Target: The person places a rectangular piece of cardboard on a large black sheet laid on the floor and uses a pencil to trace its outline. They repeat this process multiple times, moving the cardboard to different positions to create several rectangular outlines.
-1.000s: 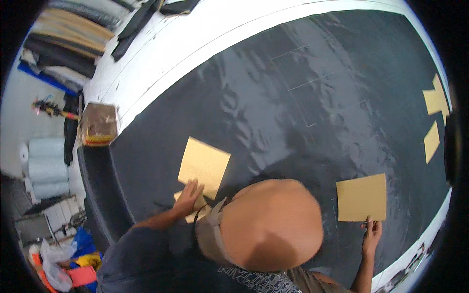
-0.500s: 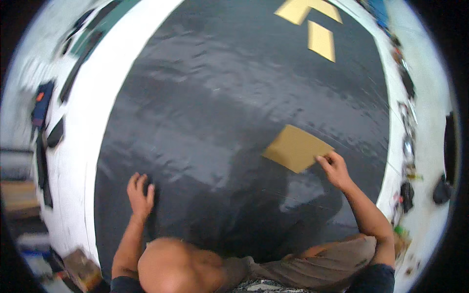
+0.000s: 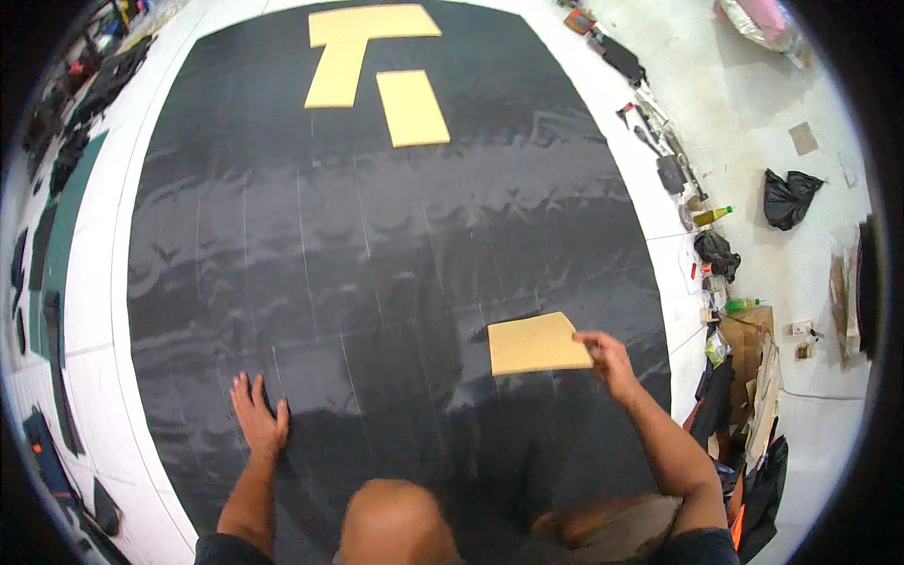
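A large sheet of shiny black material (image 3: 395,235) is spread under me, marked with thin pale lines. My right hand (image 3: 610,365) pinches the right edge of a tan cardboard piece (image 3: 537,345), which has straight sides and one slanted corner. That piece seems to be on or just above the sheet; which one I cannot tell. On the left, my left hand (image 3: 259,414) rests flat on the sheet with its fingers spread, holding nothing. At the far end lie a T-shaped tan piece (image 3: 344,56) and a tan four-sided piece (image 3: 413,107).
White surface (image 3: 659,273) borders the black sheet. Along the right stand a yellow-green bottle (image 3: 713,216), black plastic bags (image 3: 791,198), a cardboard box (image 3: 744,353) and assorted clutter. Dark and green strips (image 3: 71,235) lie along the left edge.
My view has shifted, so the far tan pieces show more fully. The held cardboard piece has turned, its long edges now nearly level. My left hand has flattened, fingers spread.
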Available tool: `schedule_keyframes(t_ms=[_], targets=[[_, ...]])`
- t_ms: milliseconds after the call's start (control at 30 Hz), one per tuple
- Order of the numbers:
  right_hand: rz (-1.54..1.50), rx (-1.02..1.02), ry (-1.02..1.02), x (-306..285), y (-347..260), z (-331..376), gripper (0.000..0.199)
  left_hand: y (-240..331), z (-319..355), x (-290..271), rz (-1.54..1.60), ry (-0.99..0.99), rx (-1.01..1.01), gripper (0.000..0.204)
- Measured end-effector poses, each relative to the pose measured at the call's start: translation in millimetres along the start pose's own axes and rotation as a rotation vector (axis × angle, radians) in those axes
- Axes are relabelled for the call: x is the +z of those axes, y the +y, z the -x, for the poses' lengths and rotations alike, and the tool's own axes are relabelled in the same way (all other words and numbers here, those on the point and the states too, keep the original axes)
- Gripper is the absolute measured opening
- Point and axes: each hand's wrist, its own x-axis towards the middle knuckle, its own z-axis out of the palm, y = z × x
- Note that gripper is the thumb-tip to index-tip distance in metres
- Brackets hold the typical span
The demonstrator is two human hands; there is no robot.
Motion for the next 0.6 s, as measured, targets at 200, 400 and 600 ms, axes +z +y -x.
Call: schedule_keyframes(t_ms=[200, 400, 600], targets=[[0.165, 0.102, 0.226, 22, -47, 44, 0.041, 0, -19, -5, 0.0, -0.063, 0.02, 0.068], [0.184, 0.087, 0.554, 68, -57, 75, 0.032, -12, -24, 5, -0.144, -0.065, 0.044, 0.068], [-0.005, 0.283, 0.769, 87, -37, 170, 0.04, -8, -20, 13, -0.255, -0.05, 0.072, 0.07]])
